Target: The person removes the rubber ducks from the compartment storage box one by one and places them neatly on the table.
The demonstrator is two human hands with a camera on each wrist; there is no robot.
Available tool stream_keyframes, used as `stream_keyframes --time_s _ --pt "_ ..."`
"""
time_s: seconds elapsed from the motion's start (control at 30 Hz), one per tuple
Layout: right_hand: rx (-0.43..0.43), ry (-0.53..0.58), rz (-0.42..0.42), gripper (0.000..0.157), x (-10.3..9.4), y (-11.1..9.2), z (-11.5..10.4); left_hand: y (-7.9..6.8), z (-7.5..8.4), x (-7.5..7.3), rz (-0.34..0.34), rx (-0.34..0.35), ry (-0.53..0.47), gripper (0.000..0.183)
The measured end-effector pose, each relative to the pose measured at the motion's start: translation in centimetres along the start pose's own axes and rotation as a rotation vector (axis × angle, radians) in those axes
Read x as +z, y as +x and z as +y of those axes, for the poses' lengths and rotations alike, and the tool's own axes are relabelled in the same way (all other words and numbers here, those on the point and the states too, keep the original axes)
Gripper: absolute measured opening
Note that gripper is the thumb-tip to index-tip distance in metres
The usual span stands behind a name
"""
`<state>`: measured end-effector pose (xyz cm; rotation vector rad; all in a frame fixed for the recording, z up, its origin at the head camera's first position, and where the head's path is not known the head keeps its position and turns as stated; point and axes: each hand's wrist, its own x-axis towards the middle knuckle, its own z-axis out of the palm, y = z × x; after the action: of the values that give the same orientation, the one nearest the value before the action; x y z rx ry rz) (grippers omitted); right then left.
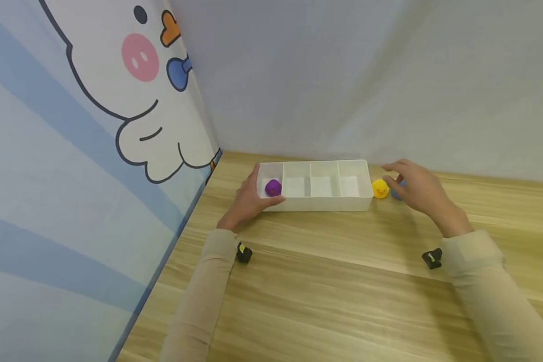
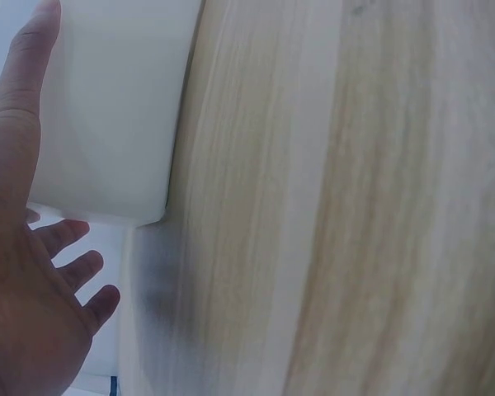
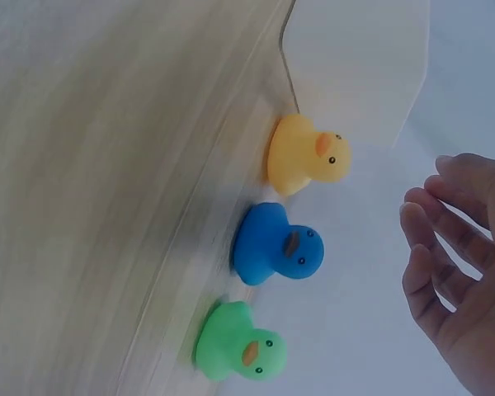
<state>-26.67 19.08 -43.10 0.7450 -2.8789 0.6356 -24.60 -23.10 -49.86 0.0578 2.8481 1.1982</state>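
Observation:
A white box (image 1: 315, 203) with a row of compartments sits near the back of the table. A purple rubber duck (image 1: 273, 187) lies in its leftmost compartment. My left hand (image 1: 250, 202) rests on the box's left end, its thumb (image 2: 25, 70) straight along the front wall and the fingers at the end wall. Above the ducks to the right of the box hovers my right hand (image 1: 418, 186), fingers loosely bent around nothing. Below it stand a yellow duck (image 3: 301, 155) beside the box, then a blue duck (image 3: 274, 244) and a green duck (image 3: 238, 345). The head view hides the green one.
The wooden table (image 1: 321, 291) stretches toward me. A grey-white curtain (image 1: 344, 85) hangs behind the box, and a cartoon-printed cloth (image 1: 95, 151) borders the left side. Small black devices (image 1: 244, 253) sit at both wrists.

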Motion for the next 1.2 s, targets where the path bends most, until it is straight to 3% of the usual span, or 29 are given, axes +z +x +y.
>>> stream_keyframes --time_s 0.43,1.2 --pt "0.004 0.027 -0.039 0.038 0.7 1.4 -1.7 0.0 -0.2 0.1 0.002 -0.009 0.003 0.127" --pt "-0.066 0.040 -0.045 0.035 1.0 3.3 -3.9 0.2 -0.1 0.3 -0.001 -0.008 0.001 0.128"
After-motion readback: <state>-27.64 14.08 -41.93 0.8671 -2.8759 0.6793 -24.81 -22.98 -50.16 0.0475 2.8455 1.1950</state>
